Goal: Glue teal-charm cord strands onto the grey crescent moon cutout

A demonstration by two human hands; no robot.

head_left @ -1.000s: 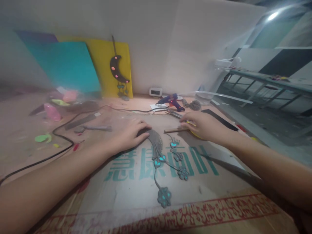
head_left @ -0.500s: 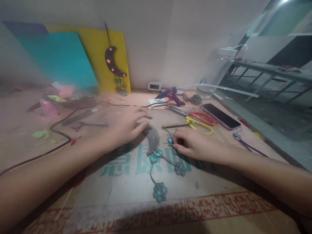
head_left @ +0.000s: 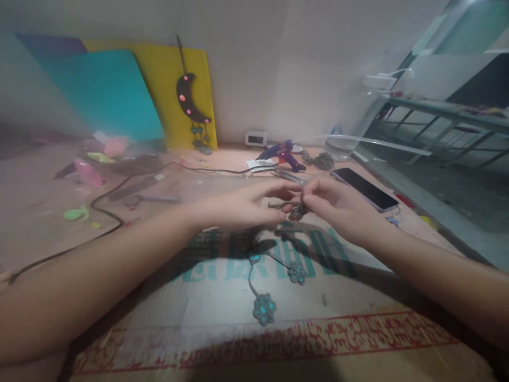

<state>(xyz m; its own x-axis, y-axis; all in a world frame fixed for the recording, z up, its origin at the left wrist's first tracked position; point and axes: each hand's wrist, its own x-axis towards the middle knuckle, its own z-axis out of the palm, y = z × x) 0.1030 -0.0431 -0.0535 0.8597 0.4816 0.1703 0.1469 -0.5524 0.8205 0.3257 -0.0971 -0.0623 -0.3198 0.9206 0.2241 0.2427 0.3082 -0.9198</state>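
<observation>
One right hand (head_left: 338, 208) pinches a small grey clay-like charm (head_left: 296, 211); the left hand (head_left: 242, 204) (grip unclear) curls alongside, above teal Chinese characters (head_left: 201, 260).

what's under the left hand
Gray cords run out from beneath the left hand to a larger flower piece and a smaller flower piece lying on the printed surface. The cords' upper ends, and whatever they join, are covered by the hand.

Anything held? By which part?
Small grey sculpted ornament, in right hand, at fingertips; its held part, and whether left hand shares the grip, can't be told.
</observation>
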